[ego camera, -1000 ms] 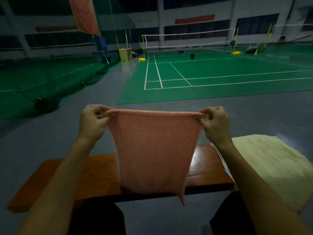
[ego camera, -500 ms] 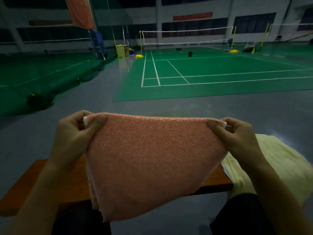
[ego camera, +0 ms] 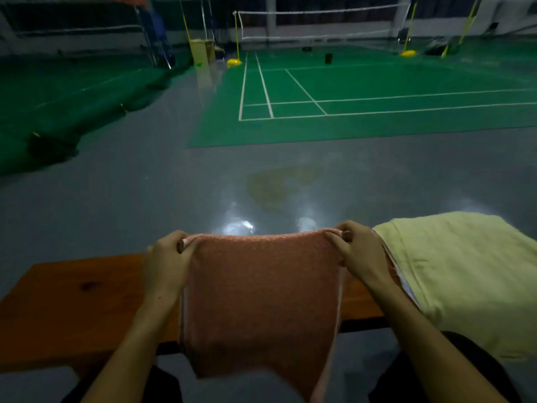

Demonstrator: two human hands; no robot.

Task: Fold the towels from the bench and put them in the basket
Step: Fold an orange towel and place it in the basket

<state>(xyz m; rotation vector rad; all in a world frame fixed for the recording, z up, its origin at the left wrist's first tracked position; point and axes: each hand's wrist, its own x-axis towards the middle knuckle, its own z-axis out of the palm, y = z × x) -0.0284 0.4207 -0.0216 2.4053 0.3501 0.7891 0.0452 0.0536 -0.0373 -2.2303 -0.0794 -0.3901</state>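
Whereas half a second ago the salmon-pink terry towel (ego camera: 261, 289) was held up and spread toward the camera, it now hangs lower, draped across the orange-brown wooden bench (ego camera: 72, 301). The left hand (ego camera: 165, 263) and right hand (ego camera: 360, 254) each pinch a top corner, the fold edge taut between them. Judged: a fold is being laid down. A pale yellow towel (ego camera: 465, 274) lies beside it. No basket is visible.

dim overall, colours muted | two bright glare patches on the glossy grey floor (ego camera: 238, 226) | soft blur throughout | wide-angle bending at edges | corners darkened
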